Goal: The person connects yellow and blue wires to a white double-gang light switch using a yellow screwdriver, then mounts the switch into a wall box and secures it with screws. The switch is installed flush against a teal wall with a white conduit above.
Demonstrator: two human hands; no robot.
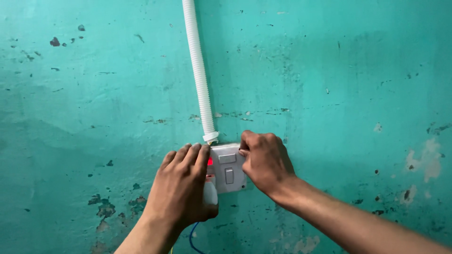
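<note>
A white switch box [228, 173] is mounted on a teal painted wall, with a small red light showing at its left side. My left hand [181, 188] covers the box's left part, fingers flat against its front and a white piece under the palm. My right hand [264, 162] has its fingers curled at the box's upper right corner, thumb and fingertips pressing on the top edge. A white corrugated conduit [198, 70] runs down the wall into the top of the box.
The teal wall [353, 94] has chipped, flaking paint in many spots. A blue wire [192, 237] hangs below the box, behind my left wrist.
</note>
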